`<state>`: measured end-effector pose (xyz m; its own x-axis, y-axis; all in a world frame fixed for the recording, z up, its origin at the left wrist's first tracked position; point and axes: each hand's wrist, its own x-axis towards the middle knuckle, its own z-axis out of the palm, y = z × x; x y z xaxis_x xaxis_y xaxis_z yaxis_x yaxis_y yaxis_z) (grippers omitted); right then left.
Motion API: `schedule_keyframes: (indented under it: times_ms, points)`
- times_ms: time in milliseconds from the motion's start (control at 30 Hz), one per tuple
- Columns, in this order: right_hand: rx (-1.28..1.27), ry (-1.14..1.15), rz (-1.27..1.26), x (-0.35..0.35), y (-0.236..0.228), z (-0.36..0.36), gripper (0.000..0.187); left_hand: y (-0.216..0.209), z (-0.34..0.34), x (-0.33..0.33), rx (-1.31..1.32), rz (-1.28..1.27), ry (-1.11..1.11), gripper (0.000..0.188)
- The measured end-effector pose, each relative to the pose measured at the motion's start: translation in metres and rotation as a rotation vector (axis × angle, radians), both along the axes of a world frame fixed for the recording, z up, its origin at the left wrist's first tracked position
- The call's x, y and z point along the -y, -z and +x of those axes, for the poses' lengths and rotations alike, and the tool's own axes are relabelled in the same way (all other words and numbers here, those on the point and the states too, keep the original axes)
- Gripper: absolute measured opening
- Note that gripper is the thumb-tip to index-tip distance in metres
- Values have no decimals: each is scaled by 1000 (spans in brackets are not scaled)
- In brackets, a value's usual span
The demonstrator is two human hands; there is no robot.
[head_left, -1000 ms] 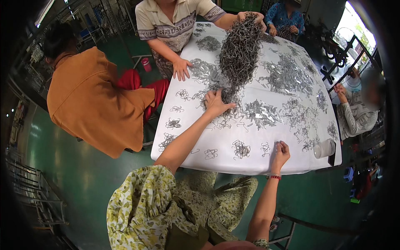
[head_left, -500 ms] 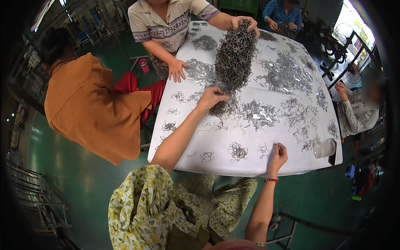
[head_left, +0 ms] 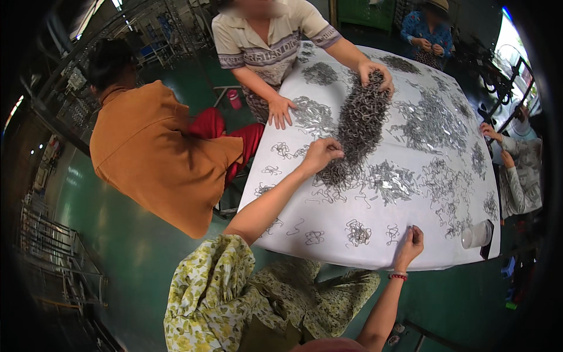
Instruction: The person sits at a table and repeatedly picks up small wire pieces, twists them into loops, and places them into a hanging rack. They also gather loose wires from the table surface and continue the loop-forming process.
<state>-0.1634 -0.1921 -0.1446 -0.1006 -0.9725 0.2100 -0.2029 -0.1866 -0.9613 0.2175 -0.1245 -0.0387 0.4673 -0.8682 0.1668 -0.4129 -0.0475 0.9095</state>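
A co-worker's hand grips the top of a long, tangled clump of dark bent wire hooks [head_left: 365,120], its lower end against the heap on the white table. My left hand [head_left: 324,154] is at the clump's lower left side, thumb and fingertips drawn together; whatever they pinch is too small to make out. Near the table's front edge, my right hand [head_left: 411,243] is closed with its fingertips up, what it holds hidden. Beside it lies a small group of hooks [head_left: 392,234], and left of that a denser pile of hooks [head_left: 358,233].
Flat shiny metal pieces [head_left: 392,182] and more hooks [head_left: 446,182] lie spread over the white table [head_left: 346,264]. A clear plastic tub [head_left: 476,234] stands at the right edge. Several other people are around: one in orange [head_left: 158,152] sits at the left, others on the far and right sides.
The whole view has shifted, so everything sits lower and farther right. The co-worker's hand has lowered the hook clump toward the table. Both my hands stay near the same spots.
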Motion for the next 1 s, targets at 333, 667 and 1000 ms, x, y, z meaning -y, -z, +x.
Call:
schedule_keyframes:
  times_ms: [333,667,1000]
  points:
    - [-59,-23,-22,-1,1,-6,21,38,8,9,606,543,-29,81]
    - [27,3,48,0,-1,0,17,40,-31,76,246,273,4,66]
    - [43,16,47,-1,3,-3,17,-36,-11,20,180,161,127,21]
